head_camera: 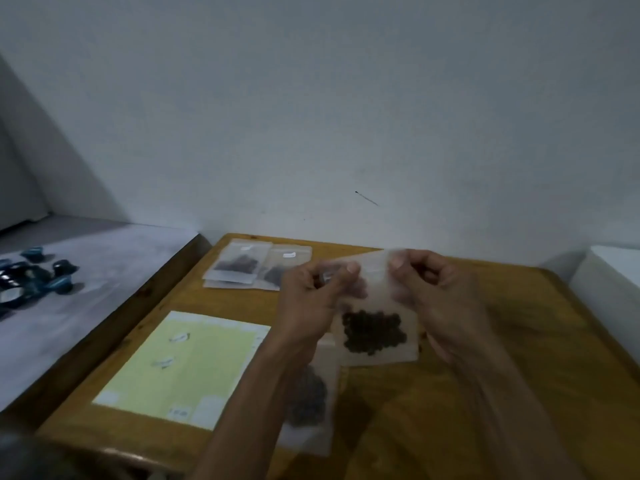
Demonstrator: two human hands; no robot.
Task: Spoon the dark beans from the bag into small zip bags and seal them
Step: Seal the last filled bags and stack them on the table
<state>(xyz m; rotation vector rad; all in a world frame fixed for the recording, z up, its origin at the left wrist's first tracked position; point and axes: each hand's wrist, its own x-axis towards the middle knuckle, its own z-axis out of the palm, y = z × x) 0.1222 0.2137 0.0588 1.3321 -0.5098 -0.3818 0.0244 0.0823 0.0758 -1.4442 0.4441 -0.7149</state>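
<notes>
Bean bag (pixel 311 396) lies flat at near table edge, partly under left forearm. Yellow sheet (pixel 183 365) to its left; two filled bags (pixel 256 265) at far edge. Small zip bag (pixel 374 327) held upright above wooden table (pixel 519 341), mouth up, beans at bottom. Left hand (pixel 311 299) and right hand (pixel 436 292) pinch its top strip.

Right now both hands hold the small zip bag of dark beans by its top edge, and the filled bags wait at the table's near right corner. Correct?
Not quite. The head view shows the filled bags at the table's far left. Both hands, left hand and right hand, do pinch the small zip bag.
</notes>
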